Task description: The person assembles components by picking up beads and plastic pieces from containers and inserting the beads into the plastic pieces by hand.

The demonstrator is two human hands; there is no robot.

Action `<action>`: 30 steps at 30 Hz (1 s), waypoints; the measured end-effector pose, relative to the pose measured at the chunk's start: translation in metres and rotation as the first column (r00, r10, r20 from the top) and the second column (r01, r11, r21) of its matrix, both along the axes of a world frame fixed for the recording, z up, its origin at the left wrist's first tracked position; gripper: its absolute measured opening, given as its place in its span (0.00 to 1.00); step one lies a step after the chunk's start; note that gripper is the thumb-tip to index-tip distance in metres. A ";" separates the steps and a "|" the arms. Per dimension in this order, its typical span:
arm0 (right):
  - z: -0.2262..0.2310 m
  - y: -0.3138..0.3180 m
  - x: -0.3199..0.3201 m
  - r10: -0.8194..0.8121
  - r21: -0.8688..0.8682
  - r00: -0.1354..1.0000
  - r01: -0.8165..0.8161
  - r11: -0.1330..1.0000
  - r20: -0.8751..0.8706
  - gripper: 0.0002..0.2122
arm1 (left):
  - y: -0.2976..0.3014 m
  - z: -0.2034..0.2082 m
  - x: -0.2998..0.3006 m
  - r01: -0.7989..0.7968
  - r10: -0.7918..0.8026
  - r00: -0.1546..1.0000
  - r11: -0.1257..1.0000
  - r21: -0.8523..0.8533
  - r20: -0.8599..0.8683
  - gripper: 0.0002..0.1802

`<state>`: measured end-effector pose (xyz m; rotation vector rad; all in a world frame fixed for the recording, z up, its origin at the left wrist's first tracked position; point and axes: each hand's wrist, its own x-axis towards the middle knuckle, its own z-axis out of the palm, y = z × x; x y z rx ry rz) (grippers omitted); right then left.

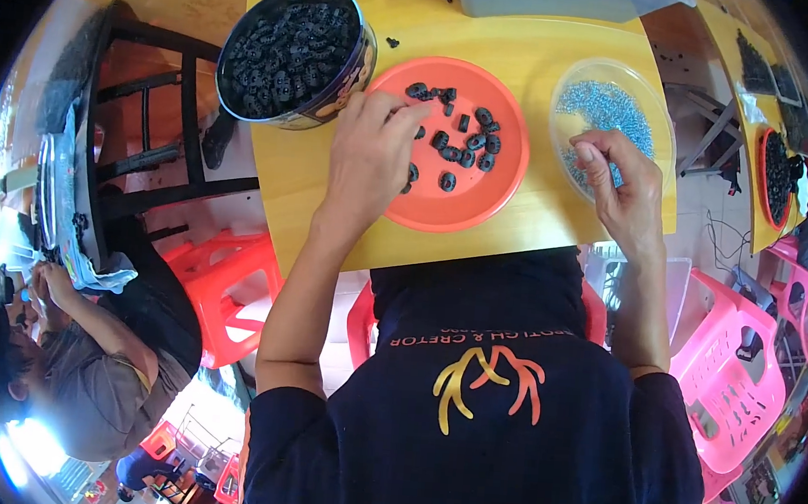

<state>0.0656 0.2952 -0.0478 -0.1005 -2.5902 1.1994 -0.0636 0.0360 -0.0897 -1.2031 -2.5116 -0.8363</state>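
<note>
My left hand (371,151) is over the left side of an orange-red round plate (444,210), its fingers curled together. A dark bit shows by its fingertips, but whether it is held I cannot tell. Small black plastic parts (447,181) lie scattered on the plate. My right hand (626,188) hovers over the near side of a clear round tub (663,139), thumb and fingers pinched. Whatever is in that pinch is too small or hidden to make out. Many tiny shiny bluish metal pieces, perhaps screws (611,105), lie in the tub.
A round tin (366,53) heaped with black parts stands at the table's far left. Behind the plate is a grey translucent bin (571,3). Loose black bits lie on the yellow table (537,219). Another person (106,362) works at the left; pink chairs (732,378) stand right.
</note>
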 end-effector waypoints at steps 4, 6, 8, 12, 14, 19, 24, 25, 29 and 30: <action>-0.002 0.001 -0.002 -0.011 0.008 1.000 0.011 1.000 0.027 0.05 | -0.007 -0.002 0.006 0.031 -0.030 0.999 0.998 -0.061 0.010 0.10; -0.001 0.002 -0.002 -0.008 0.006 1.000 0.008 1.000 0.008 0.05 | -0.003 -0.002 0.011 0.078 -0.074 0.996 0.994 -0.081 0.057 0.11; 0.000 0.005 0.000 -0.013 0.012 1.000 0.013 1.000 -0.002 0.05 | 0.001 -0.002 0.014 0.081 -0.076 0.995 0.993 -0.088 0.057 0.11; 0.005 0.019 0.004 -0.078 0.009 0.997 0.078 0.997 -0.006 0.06 | 0.006 0.000 0.013 0.105 -0.098 0.993 0.989 -0.100 0.072 0.12; 0.007 0.027 0.007 -0.135 0.006 0.991 0.135 0.991 -0.010 0.07 | 0.006 0.002 0.013 0.101 -0.090 0.991 0.988 -0.116 0.101 0.12; 0.007 0.054 0.014 -0.233 0.133 0.972 0.233 0.963 -0.020 0.07 | 0.009 0.001 0.015 0.095 -0.086 0.993 0.989 -0.116 0.084 0.12; 0.001 0.072 0.018 -0.329 0.084 0.944 0.329 0.941 -0.020 0.06 | 0.010 -0.002 0.017 0.050 -0.045 0.995 0.997 -0.061 0.086 0.11; 0.000 0.074 0.018 -0.356 0.070 0.935 0.355 0.932 -0.003 0.06 | 0.010 -0.002 0.017 0.025 -0.025 0.995 1.000 0.004 0.099 0.11; -0.008 0.065 0.015 -0.313 0.047 0.949 0.311 0.949 0.033 0.06 | 0.006 0.001 0.028 -0.109 0.028 0.927 0.974 0.196 0.374 0.10; -0.010 0.061 0.012 -0.250 0.035 0.968 0.249 0.968 0.015 0.06 | 0.005 0.002 0.032 -0.227 0.059 0.809 0.949 0.218 0.584 0.09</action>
